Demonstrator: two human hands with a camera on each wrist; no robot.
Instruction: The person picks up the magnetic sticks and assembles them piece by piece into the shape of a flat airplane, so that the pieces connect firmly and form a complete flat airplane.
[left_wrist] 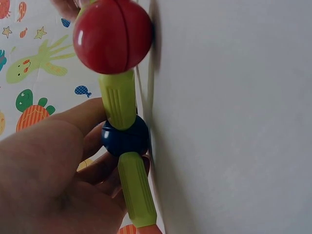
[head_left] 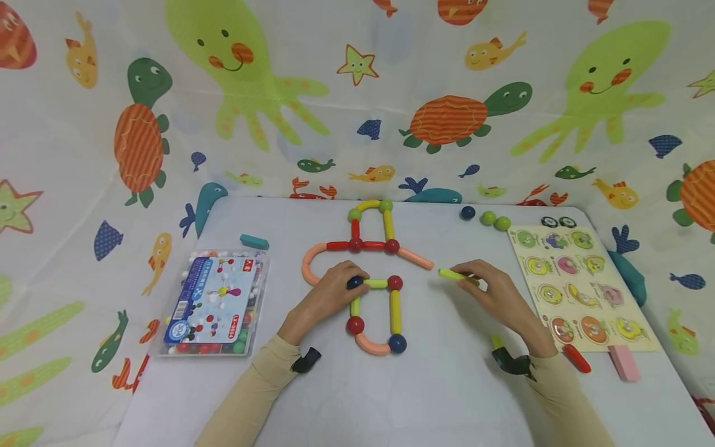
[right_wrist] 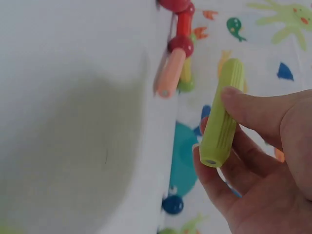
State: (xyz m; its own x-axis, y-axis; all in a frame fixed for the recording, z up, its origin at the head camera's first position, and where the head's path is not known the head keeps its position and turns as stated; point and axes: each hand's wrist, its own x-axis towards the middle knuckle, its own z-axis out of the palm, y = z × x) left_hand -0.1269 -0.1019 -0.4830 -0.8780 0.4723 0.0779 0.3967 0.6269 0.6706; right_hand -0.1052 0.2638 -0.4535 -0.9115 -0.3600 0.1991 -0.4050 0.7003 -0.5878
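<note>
With thumb and fingers my left hand (head_left: pixel 333 290) holds a dark blue ball (left_wrist: pixel 124 136), a corner of the lower loop of magnetic sticks and balls. Yellow-green sticks run from it to a red ball (head_left: pixel 395 284) and another red ball (head_left: pixel 355 325); a yellow stick (head_left: pixel 395 312) and a curved pink stick (head_left: pixel 372 345) meet at a second blue ball (head_left: pixel 398 344). My right hand (head_left: pixel 494 292) pinches a loose yellow-green stick (right_wrist: pixel 222 114) above the table. To its left lies a straight pink stick (head_left: pixel 416 257), joined to the upper red and yellow shape (head_left: pixel 373 244).
A clear box (head_left: pixel 215 301) of parts stands at left, with a teal block (head_left: pixel 254 242) behind it. At right are a picture puzzle board (head_left: pixel 581 288), a red stick (head_left: pixel 576 358) and a pink block (head_left: pixel 624 363). Loose balls (head_left: pixel 488 218) lie at the back.
</note>
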